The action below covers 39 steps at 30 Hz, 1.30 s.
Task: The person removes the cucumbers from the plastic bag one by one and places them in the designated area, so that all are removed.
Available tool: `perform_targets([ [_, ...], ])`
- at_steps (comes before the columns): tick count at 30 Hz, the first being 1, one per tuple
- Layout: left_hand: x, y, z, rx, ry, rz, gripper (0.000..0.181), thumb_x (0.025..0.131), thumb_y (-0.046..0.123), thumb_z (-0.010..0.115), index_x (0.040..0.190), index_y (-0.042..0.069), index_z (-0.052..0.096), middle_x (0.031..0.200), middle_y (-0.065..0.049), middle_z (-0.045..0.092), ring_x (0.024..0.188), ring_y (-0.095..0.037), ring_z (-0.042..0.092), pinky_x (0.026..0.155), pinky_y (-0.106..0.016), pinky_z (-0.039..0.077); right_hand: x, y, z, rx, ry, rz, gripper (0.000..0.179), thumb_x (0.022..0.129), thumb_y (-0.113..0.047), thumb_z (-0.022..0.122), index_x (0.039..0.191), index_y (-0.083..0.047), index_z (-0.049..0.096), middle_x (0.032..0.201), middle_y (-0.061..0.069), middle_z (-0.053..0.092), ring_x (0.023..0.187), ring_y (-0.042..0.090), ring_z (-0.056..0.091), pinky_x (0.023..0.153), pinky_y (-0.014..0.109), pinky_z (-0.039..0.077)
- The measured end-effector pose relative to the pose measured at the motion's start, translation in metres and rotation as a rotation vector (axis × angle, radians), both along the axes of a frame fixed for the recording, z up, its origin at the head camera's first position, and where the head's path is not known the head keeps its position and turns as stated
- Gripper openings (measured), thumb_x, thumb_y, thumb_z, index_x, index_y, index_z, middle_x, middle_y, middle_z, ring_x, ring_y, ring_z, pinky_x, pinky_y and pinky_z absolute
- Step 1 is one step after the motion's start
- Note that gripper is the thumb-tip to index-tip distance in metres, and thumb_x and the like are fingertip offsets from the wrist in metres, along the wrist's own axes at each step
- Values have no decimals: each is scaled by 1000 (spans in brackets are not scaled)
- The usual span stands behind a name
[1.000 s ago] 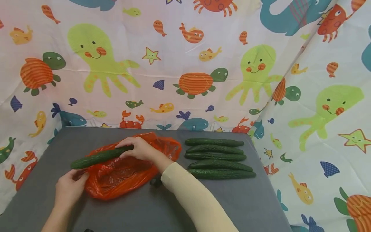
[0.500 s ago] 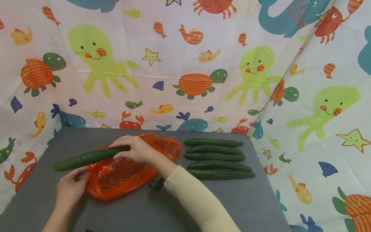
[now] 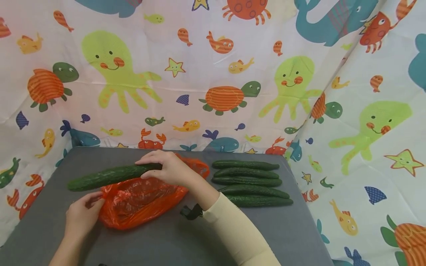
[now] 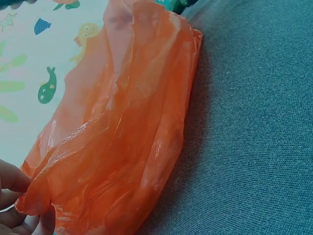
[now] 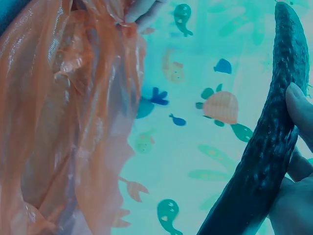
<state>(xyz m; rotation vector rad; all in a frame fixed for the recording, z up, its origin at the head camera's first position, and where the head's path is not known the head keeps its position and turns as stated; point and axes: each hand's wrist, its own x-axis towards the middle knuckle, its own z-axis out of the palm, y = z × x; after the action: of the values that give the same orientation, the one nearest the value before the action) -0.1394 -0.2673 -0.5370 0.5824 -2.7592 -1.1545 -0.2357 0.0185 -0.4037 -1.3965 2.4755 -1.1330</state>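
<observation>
In the head view my right hand (image 3: 171,170) grips a long dark green cucumber (image 3: 106,177) near one end. The cucumber is held above an orange plastic bag (image 3: 143,201), its far end pointing left past the bag. In the right wrist view the thumb (image 5: 299,110) lies along the bumpy cucumber (image 5: 264,147), with fingers behind it. My left hand (image 3: 83,216) pinches the bag's left edge; the left wrist view shows its fingers on the crumpled film of the bag (image 4: 122,147). The bag's mouth gapes partly. What lies under the bag is hidden.
Several cucumbers (image 3: 251,181) lie side by side on the right of the grey table (image 3: 266,229); the right sleeve covers the end of the nearest ones. A dark device (image 3: 191,212) hangs at the right wrist. A curtain (image 3: 199,74) with sea animals stands behind.
The right hand and its cucumber first shift left, then back to the right and slightly up. The left hand stays at the bag's edge. The row of cucumbers is unchanged.
</observation>
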Motion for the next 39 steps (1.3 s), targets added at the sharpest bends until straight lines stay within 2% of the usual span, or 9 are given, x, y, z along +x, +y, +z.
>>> perform_targets([
  [6, 0, 1, 2, 55, -39, 16, 43, 100, 35, 59, 128, 4, 67, 116, -22, 72, 103, -36, 69, 58, -17, 46, 3, 22, 6, -50, -12, -4, 40, 91, -22, 75, 131, -16, 69, 127, -2, 67, 118, 6, 58, 99, 18, 46],
  [10, 0, 1, 1, 82, -64, 27, 44, 100, 35, 59, 130, 4, 66, 119, -22, 71, 108, -37, 67, 58, -16, 46, 3, 38, 7, -74, -24, -28, 40, 91, -21, 75, 130, -16, 69, 127, -1, 67, 120, 10, 57, 100, 23, 47],
  [14, 0, 3, -1, 74, -59, 29, 42, 100, 34, 59, 129, 5, 66, 117, -21, 72, 107, -36, 67, 59, -17, 45, 4, 54, 6, -80, -33, -54, 39, 92, -21, 75, 130, -16, 69, 129, -1, 66, 122, 10, 58, 100, 25, 49],
  [18, -1, 4, 0, 63, -65, 35, 42, 100, 35, 59, 129, 6, 66, 117, -19, 73, 107, -35, 67, 66, -23, 45, 5, 69, 4, -78, -23, -67, 38, 92, -19, 75, 129, -14, 70, 128, 1, 67, 121, 13, 60, 99, 27, 50],
  [24, -1, 6, 0, 68, -63, 42, 42, 100, 34, 59, 129, 5, 66, 117, -20, 73, 109, -36, 66, 81, -42, 48, 7, 92, -5, -87, -9, -80, 37, 91, -17, 76, 128, -14, 71, 126, 2, 68, 119, 15, 61, 96, 29, 52],
  [26, -1, 6, 0, 70, -69, 45, 42, 100, 34, 59, 130, 5, 66, 118, -20, 72, 109, -37, 66, 79, -39, 50, 8, 99, -8, -101, -13, -87, 37, 91, -17, 76, 127, -14, 71, 125, 2, 68, 118, 14, 61, 94, 29, 53],
  [31, -1, 7, 0, 87, -96, 55, 43, 101, 34, 58, 131, 4, 64, 120, -22, 70, 107, -35, 66, 60, -18, 46, 13, 116, -15, -121, -38, -130, 37, 90, -18, 77, 127, -15, 71, 125, 1, 69, 118, 15, 62, 93, 30, 54],
  [39, -1, 7, -2, 85, -64, 35, 42, 100, 34, 59, 129, 4, 66, 119, -22, 71, 106, -34, 67, 58, -12, 44, 19, 141, -25, -101, -63, -195, 37, 89, -17, 78, 125, -18, 72, 123, -3, 69, 116, 14, 62, 96, 35, 54],
])
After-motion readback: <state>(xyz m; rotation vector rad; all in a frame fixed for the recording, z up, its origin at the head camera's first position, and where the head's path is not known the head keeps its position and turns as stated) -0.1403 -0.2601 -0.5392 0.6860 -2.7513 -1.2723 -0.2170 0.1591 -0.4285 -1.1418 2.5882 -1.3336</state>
